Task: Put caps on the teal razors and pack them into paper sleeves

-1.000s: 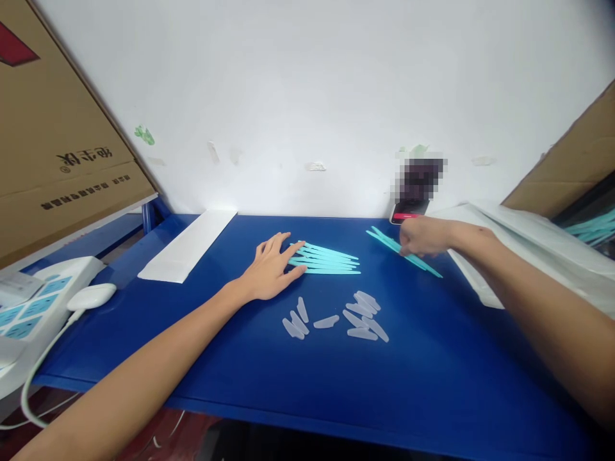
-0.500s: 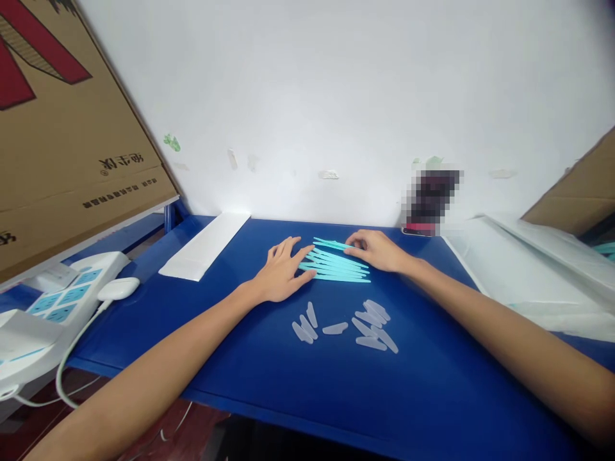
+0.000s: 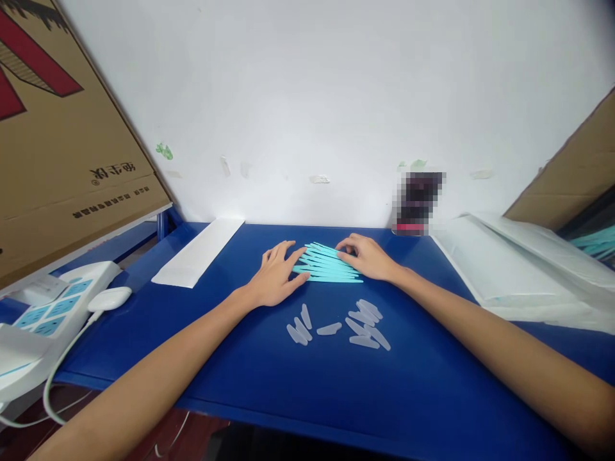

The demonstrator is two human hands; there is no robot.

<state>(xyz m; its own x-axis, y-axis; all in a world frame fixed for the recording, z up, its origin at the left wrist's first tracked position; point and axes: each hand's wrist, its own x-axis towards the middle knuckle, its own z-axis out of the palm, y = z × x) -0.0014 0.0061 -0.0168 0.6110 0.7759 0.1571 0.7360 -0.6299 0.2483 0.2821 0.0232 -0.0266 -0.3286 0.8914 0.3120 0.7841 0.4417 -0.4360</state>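
Observation:
Several slim, tapered turquoise sticks [image 3: 331,264], possibly eyebrow razors, lie side by side in a loose fan on the blue table. My left hand [image 3: 275,274] rests at their left ends, fingers spread, with the thumb and index finger touching the fan's edge. At the upper right of the fan, my right hand [image 3: 365,256] has its thumb and curled fingers closed around a turquoise stick [image 3: 327,248]. Closer to me lie several small translucent blade-shaped covers: one group [image 3: 298,330] at left, a single cover [image 3: 329,329] in the middle, another group [image 3: 368,325] at right.
A white paper strip [image 3: 199,253] lies at left on the blue table [image 3: 288,390]. Beyond it are a power strip [image 3: 57,320] with a white charger [image 3: 109,298] and a large cardboard box [image 3: 72,147]. White plastic packaging [image 3: 504,269] covers the right side. A blurred phone-like object [image 3: 418,202] leans against the wall.
My right hand has brought the upper turquoise stick down against the others, closing the gap at the top of the fan. The left hand stays at the left ends. The view has shifted slightly.

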